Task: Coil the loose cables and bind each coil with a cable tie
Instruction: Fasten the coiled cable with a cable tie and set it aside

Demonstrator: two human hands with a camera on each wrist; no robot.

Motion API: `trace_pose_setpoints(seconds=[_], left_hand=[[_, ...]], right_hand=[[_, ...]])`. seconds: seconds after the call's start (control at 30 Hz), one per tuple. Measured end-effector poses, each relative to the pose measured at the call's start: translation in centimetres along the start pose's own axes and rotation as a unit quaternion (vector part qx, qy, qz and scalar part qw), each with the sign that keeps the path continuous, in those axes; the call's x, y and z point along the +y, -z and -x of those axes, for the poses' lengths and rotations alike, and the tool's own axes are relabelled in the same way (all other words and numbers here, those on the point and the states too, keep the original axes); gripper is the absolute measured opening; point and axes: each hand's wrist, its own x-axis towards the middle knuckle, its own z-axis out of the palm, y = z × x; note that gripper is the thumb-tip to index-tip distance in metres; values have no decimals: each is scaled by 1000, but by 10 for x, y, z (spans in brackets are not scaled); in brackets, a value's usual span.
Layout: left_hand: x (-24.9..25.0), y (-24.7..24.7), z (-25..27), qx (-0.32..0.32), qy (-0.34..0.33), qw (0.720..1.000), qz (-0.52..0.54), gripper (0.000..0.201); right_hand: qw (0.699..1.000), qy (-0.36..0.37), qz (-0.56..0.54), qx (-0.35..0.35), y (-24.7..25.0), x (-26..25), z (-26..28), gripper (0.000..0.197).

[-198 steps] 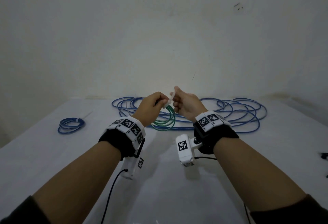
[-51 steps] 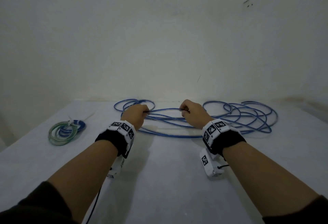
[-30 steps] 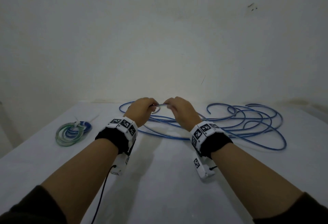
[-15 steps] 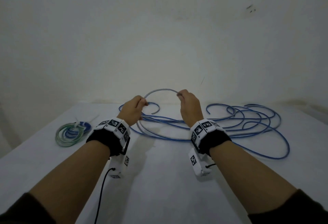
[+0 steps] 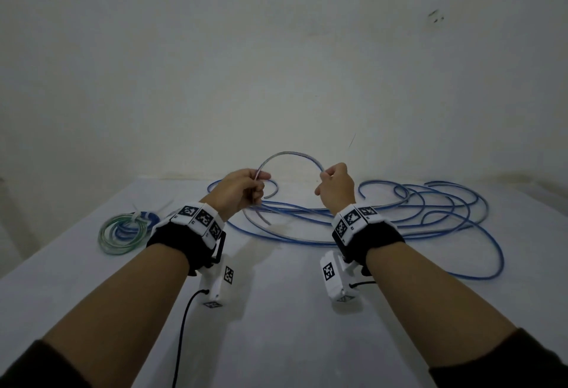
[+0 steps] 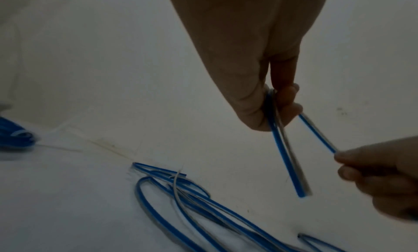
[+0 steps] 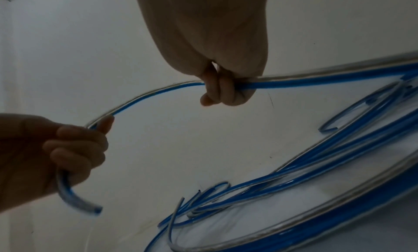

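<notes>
Both hands up over the tabletop (image 5: 276, 341): left hand (image 5: 238, 192) and right hand (image 5: 336, 187) each clench fingers round the blue cable (image 5: 289, 154), arching between them, rest sprawling far right.

Near half of table (image 5: 276, 341) lies bare under the forearms, w/ room to pass, while loose cable (image 5: 445, 212) sprawls across the far centre and right, coils (image 5: 123, 230) block far left, and the wall (image 5: 276, 64) closes off the back edge.
</notes>
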Motion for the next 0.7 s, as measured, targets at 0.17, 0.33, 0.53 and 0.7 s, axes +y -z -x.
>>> trace_pose_setpoints(seconds=[0.17,0.33,0.53,0.7], left_hand=[[3,-3,2,24,-90,995,-31,19],[6,-9,-7,65,-102,993,4,23],[0,-15,-8,66,-162,973,-149,16],[-11,-15,-9,67,-160,962,-209,24]], right_hand=[[998,17,44,-47,3,0,7,8],[984,87,130,-83,1,5,11,11],[935,169,242,-197,2,-1,21,18],[876,243,303,-288,3,-6,28,19]])
